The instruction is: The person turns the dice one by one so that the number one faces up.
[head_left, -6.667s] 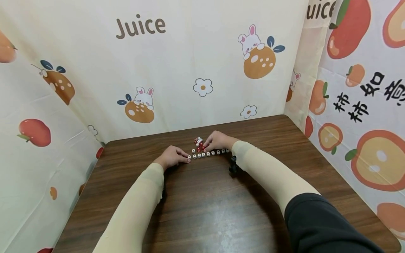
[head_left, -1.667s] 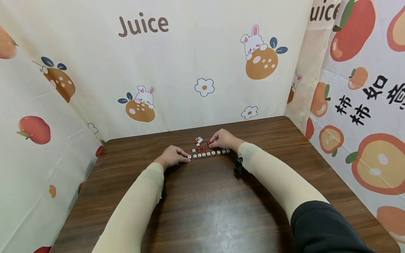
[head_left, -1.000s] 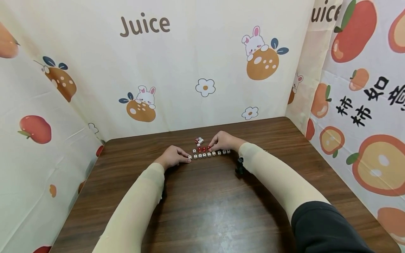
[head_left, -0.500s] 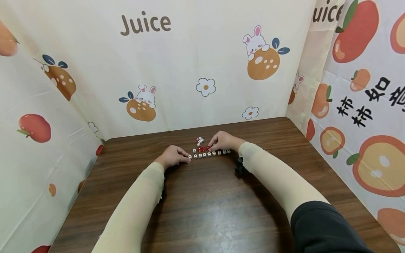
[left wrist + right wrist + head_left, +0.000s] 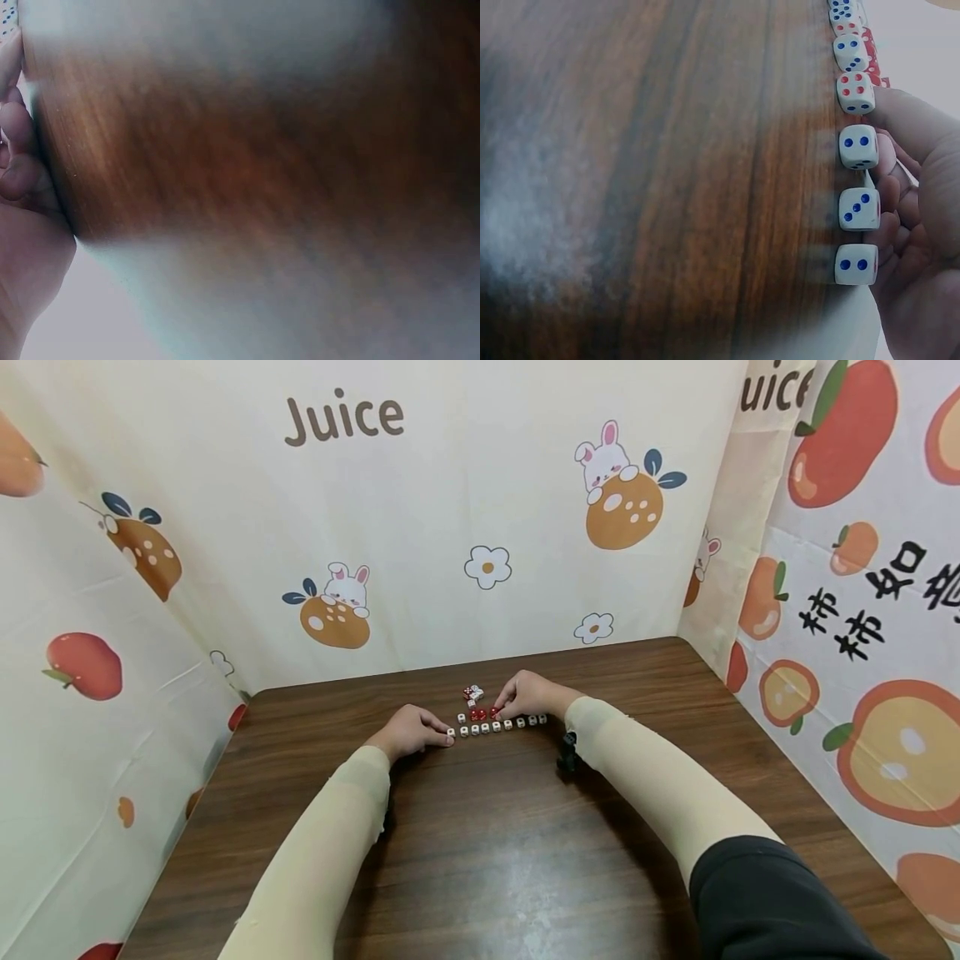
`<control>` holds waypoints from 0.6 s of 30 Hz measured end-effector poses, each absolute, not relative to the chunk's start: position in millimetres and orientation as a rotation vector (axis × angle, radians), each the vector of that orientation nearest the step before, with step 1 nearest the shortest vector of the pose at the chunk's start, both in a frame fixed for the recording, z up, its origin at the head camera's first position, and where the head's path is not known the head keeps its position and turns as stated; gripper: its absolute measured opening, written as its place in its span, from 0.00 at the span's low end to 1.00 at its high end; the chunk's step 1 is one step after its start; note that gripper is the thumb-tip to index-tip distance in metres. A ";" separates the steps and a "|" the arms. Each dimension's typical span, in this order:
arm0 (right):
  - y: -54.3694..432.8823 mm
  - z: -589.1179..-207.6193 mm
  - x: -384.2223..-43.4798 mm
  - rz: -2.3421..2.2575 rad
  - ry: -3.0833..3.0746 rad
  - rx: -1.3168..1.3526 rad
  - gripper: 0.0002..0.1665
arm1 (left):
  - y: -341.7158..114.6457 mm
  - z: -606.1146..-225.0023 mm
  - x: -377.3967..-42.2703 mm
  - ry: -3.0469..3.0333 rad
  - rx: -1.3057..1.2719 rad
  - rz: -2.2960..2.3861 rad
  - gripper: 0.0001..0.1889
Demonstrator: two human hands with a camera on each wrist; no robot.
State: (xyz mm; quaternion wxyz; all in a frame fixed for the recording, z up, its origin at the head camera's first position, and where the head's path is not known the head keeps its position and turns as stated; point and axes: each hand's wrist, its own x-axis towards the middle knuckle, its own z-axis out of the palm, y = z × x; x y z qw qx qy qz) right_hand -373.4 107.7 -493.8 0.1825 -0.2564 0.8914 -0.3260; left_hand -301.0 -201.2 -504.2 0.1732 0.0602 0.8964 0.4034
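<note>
Fingers [image 5: 507, 695] pinch red die [image 5: 493, 713] well inside table edge [image 5: 390, 678].

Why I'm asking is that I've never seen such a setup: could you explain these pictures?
A person works bare-handed here, no machine. The wide picture comes from a camera on the head; the close ones come from the wrists, the left one mostly blurred. On the brown table lie a front row of white dice, a shorter row behind with red dice, and a mixed cluster of dice farther back. The right hand pinches a red die; the left hand seems to pinch the white die at the front row's left end.
</note>
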 end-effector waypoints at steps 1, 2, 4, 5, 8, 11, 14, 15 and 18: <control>107.8 -493.3 -373.7 -0.921 2.513 -0.725 0.08 | -201.2 -503.5 -300.7 2.544 0.172 1.143 0.10; 107.9 -492.9 -373.9 -0.923 2.510 -0.726 0.09 | -201.3 -502.9 -300.4 2.545 0.175 1.141 0.10; 108.8 -492.3 -374.8 -0.931 2.499 -0.725 0.10 | -201.0 -501.8 -300.0 2.545 0.168 1.139 0.10; 109.4 -491.9 -375.2 -0.934 2.495 -0.728 0.11 | -200.7 -501.4 -299.8 2.546 0.167 1.138 0.10; 110.9 -491.5 -377.5 -0.942 2.483 -0.741 0.13 | -200.4 -500.6 -299.9 2.550 0.166 1.132 0.10; 111.3 -492.1 -380.7 -0.939 2.479 -0.759 0.13 | -200.5 -501.3 -300.4 2.554 0.170 1.125 0.10; 110.3 -494.0 -384.3 -0.940 2.475 -0.773 0.12 | -201.1 -502.5 -301.1 2.557 0.167 1.118 0.10; 109.7 -494.6 -385.1 -0.946 2.474 -0.777 0.11 | -201.0 -502.9 -301.2 2.557 0.167 1.120 0.10; 107.5 -494.6 -385.0 -0.964 2.479 -0.799 0.11 | -201.1 -502.9 -300.9 2.550 0.157 1.135 0.10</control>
